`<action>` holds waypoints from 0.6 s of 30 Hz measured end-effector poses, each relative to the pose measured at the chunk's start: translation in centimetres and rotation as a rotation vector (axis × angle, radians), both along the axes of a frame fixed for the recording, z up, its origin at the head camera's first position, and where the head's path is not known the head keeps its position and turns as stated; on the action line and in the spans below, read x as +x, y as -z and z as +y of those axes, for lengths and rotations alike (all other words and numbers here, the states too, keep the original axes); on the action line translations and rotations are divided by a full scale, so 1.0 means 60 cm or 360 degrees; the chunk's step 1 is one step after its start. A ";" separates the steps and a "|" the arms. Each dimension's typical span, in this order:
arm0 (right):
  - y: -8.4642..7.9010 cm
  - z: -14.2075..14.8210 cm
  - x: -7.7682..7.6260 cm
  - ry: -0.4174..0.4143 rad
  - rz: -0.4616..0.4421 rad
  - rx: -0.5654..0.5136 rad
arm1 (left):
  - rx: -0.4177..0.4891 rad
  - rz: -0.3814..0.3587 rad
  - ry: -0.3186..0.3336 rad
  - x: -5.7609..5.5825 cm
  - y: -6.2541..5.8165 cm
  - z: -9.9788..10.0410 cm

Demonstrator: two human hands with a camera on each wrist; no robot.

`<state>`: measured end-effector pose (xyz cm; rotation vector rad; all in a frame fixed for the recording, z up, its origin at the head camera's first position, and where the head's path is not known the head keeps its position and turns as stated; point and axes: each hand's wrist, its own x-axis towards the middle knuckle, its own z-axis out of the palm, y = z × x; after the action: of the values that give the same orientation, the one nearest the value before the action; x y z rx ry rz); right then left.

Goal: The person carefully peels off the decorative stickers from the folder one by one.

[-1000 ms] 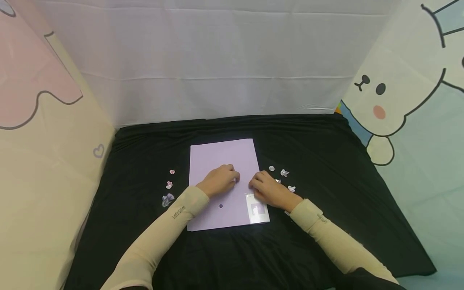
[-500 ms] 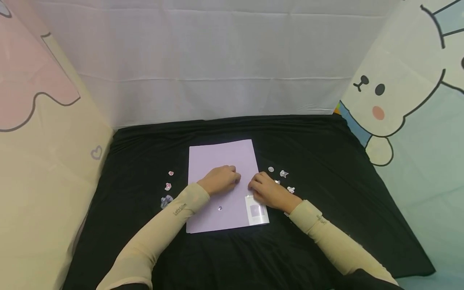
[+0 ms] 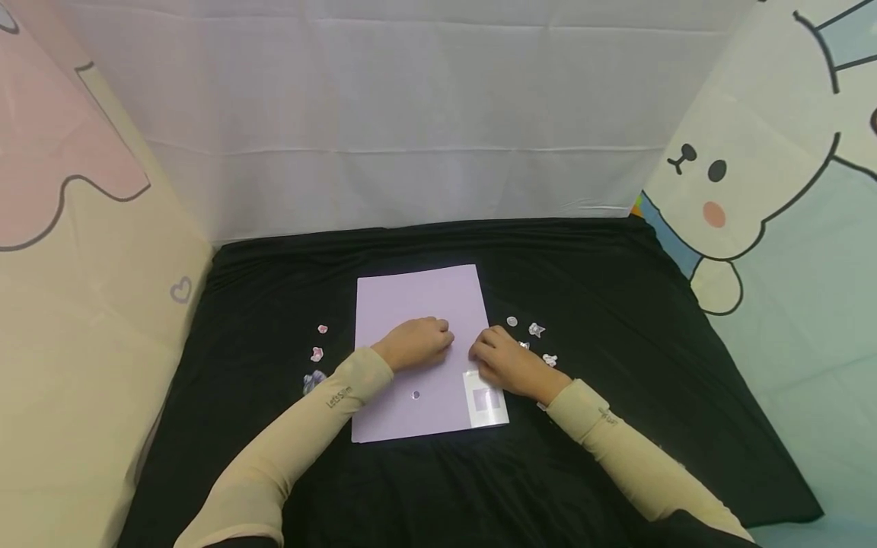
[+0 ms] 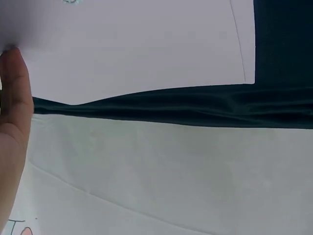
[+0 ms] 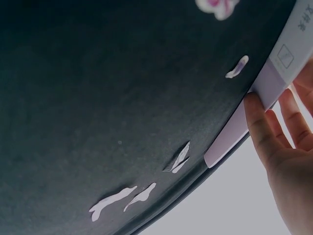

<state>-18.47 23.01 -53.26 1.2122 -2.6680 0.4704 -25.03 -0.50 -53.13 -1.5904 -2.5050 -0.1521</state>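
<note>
A lavender file folder (image 3: 390, 297) lies on the black cloth, with a white label (image 3: 486, 415) at its near right corner. A small round sticker (image 3: 415, 395) sits on its lower half. My left hand (image 3: 416, 342) is over the middle of the folder, knuckles up; in the left wrist view one finger (image 4: 14, 73) meets the folder's surface. Whether those fingertips pinch anything I cannot tell. At the right edge, my right hand (image 3: 508, 359) rests above the label, its fingers (image 5: 261, 125) relaxed and touching the folder in the right wrist view.
Small cut-out stickers lie on the cloth on both sides. To the left are a pink one (image 3: 317, 355) and a purple one (image 3: 313, 381); several pale ones, such as a bow-like sticker (image 3: 536, 330), lie right. White fabric (image 3: 438, 114) hangs behind.
Both hands keep nearly the same place on the folder. The left fingers shift very slightly, and the whole view drifts a little.
</note>
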 end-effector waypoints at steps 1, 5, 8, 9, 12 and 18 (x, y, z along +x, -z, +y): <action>0.000 0.000 0.000 0.0004 -0.0004 0.0005 | 0.0000 0.0019 0.0002 0.000 0.001 0.000; -0.001 -0.001 0.002 0.0017 -0.0026 0.0011 | 0.0021 0.0070 0.0039 0.001 0.006 -0.001; -0.002 -0.003 0.003 0.0020 -0.0039 0.0009 | 0.0032 0.0108 0.0060 0.003 0.007 -0.008; -0.002 -0.004 0.004 0.0021 -0.0040 0.0009 | 0.0033 0.0116 0.0059 0.003 0.007 -0.012; -0.002 -0.004 0.004 0.0022 -0.0043 0.0010 | 0.0008 0.0118 0.0017 0.003 0.004 -0.036; -0.004 0.000 0.002 0.0029 -0.0048 0.0004 | 0.0051 0.0091 -0.0109 0.007 0.010 -0.129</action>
<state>-18.36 23.01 -53.02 1.1895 -2.7036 0.4862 -24.59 -8.24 -53.72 -1.4733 -2.4968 -0.1355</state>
